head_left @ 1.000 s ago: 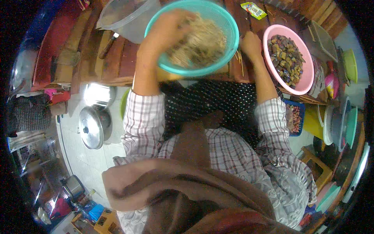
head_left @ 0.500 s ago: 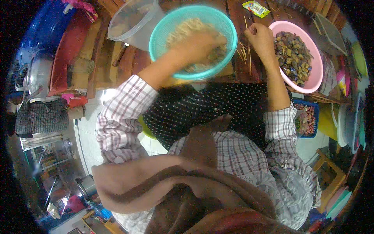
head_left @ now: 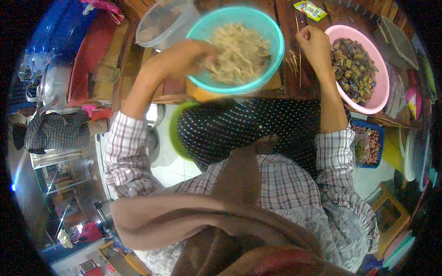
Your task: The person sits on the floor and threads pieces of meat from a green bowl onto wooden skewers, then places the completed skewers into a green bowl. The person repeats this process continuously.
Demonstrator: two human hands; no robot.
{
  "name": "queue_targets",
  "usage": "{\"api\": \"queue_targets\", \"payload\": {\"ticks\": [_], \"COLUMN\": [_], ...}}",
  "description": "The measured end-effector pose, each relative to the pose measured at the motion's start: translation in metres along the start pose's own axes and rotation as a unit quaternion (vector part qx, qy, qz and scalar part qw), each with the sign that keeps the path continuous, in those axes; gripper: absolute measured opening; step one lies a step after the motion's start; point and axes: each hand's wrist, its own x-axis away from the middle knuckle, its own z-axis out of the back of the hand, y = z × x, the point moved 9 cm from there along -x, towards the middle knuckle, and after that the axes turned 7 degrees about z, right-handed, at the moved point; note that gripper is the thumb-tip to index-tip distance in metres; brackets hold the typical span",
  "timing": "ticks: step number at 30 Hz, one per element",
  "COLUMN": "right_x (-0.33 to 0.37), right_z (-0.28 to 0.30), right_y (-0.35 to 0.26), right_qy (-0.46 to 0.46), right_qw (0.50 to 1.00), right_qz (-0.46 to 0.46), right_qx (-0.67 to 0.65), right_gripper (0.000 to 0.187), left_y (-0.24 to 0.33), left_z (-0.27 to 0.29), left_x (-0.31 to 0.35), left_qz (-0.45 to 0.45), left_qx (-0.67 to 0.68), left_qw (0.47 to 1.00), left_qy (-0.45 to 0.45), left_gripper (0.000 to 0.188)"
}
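My left hand (head_left: 189, 57), smeared by motion, reaches over the left rim of a turquoise mesh basket (head_left: 279, 43). Pale, shredded-looking food strips (head_left: 237, 53) fill the basket, with a darker patch at the right side. The fingers of that hand are too blurred to read. My right hand (head_left: 315, 43) is closed in a pinch between the basket and a pink basin (head_left: 383, 87). A thin wooden stick (head_left: 297, 24) shows at its fingertips. Several more thin sticks (head_left: 293, 63) lie on the wooden table beside the hand. Dark brown chopped pieces (head_left: 354, 71) lie in the basin.
A clear plastic tub (head_left: 159, 27) stands left of the basket. A small yellow-green packet (head_left: 311, 10) lies at the far side. Below the table edge are a green basin (head_left: 177, 133) and a blue crate (head_left: 375, 149) with small reddish items.
My left hand has drawn back leftward from the right part of the basket's food to its left rim. My right hand keeps its pinch. The view has shifted slightly.
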Motion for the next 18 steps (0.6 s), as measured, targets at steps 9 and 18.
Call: {"api": "queue_targets", "payload": {"ticks": [9,18], "right_x": [0.000,0.000], "right_z": [0.002,0.001], "right_y": [-0.003,0.000], "right_qy": [-0.005,-0.001], "right_qw": [1.000,0.999], "right_qz": [-0.017,-0.044], "right_qx": [0.023,-0.029], "right_gripper": [0.023,0.022], "left_y": [0.047,0.043], "left_z": [-0.034,-0.067], "left_x": [-0.068,-0.090], "left_qz": [0.018,0.078], "left_qx": [-0.015,-0.175], "left_qw": [1.000,0.980], "left_qy": [0.000,0.048], "left_gripper": [0.026,0.027]}}
